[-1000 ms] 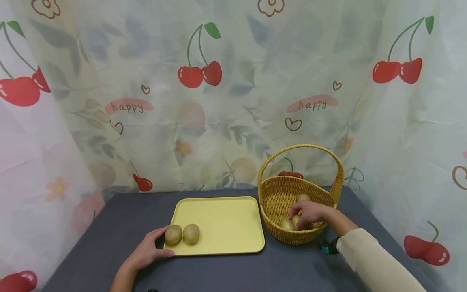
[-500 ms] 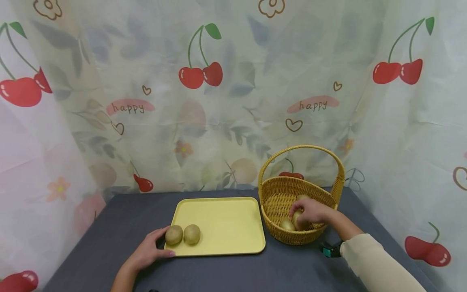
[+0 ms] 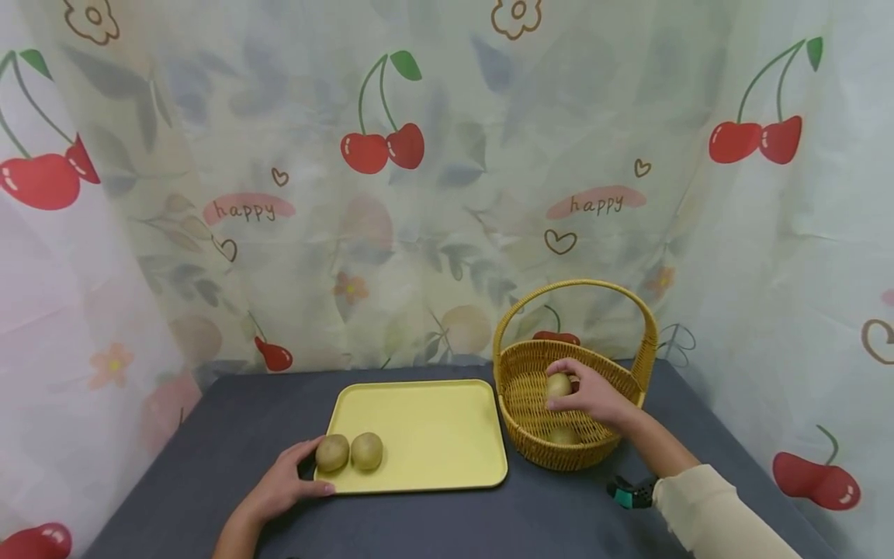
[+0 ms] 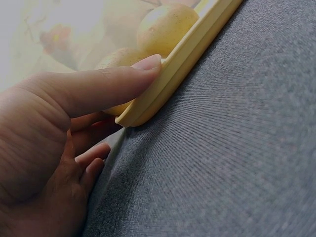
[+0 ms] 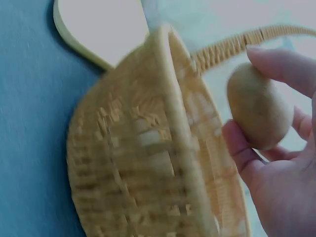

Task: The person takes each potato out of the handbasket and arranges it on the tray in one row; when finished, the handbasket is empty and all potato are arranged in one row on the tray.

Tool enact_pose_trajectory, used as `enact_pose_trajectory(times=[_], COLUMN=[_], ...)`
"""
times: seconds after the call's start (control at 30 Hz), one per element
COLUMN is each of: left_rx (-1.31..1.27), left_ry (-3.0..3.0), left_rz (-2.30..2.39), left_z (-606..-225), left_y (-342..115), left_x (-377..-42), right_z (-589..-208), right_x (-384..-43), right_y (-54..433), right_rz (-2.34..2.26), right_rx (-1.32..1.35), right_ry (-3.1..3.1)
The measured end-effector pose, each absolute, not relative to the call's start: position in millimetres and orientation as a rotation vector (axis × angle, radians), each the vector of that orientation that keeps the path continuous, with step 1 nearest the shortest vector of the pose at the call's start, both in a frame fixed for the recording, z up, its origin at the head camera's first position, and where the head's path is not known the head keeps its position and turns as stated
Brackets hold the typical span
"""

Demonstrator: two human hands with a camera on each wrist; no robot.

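Observation:
My right hand (image 3: pixel 590 394) pinches a brownish-green kiwi (image 3: pixel 559 386) between thumb and fingers above the wicker basket (image 3: pixel 524 446); the right wrist view shows this kiwi (image 5: pixel 259 106) beside the basket's rim. Another kiwi (image 3: pixel 564 435) lies in the bottom of the basket, and the hand covers part of the inside. At the left, my left hand (image 3: pixel 282 483) grips the near left corner of the yellow tray (image 3: pixel 440 435), thumb on the front rim. Two kiwis sit side by side on the tray by that corner, a left one (image 3: pixel 332 453) and a right one (image 3: pixel 366 451).
The basket's tall handle (image 3: pixel 580 283) arches over its opening. Tray and basket stand close together on a dark grey cloth-covered table (image 3: pixel 419 528). Behind and at both sides hangs a patterned curtain (image 3: pixel 447 272) with cherries.
My right hand has lifted a kiwi from the basket's bottom, moving up and slightly left. My left hand stays at the tray's corner.

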State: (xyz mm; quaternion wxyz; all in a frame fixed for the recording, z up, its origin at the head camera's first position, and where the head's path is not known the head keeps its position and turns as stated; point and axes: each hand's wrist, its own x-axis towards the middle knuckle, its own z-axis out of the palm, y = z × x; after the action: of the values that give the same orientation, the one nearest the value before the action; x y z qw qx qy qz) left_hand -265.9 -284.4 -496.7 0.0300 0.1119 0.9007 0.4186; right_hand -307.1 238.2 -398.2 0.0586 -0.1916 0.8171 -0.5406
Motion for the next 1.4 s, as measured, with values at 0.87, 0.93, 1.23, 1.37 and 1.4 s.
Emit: enact_pose_trajectory(times=[0.87, 0.93, 1.23, 1.37, 1.4], left_rx=[0.328, 0.339, 0.372, 0.387, 0.377], left_ry=[2.766, 2.765, 2.766, 2.769, 2.768], left_rz=[1.306, 1.318, 1.336, 1.321, 1.319], left_z=[-497.8, -497.8, -498.5, -497.7, -496.9], left_y=[-287.2, -288.3, -289.2, -287.7, -287.6], left_x=[-264.1, -264.5, -267.0, -266.6, -266.3], right_z=[-409.6, -415.0, -451.0, -461.7, -463.0], right_x=[-298.7, -302.1, -311.0, -311.8, -312.4], right_y=[95.8, 84.3, 35.8, 24.3, 21.4], right_rz=[-1.526, -1.453, -1.017, -1.104, -1.145], right_rx=[-0.984, -0.990, -0.963, -0.869, -0.843], right_ry=[2.450, 2.506, 2.734, 2.697, 2.680])
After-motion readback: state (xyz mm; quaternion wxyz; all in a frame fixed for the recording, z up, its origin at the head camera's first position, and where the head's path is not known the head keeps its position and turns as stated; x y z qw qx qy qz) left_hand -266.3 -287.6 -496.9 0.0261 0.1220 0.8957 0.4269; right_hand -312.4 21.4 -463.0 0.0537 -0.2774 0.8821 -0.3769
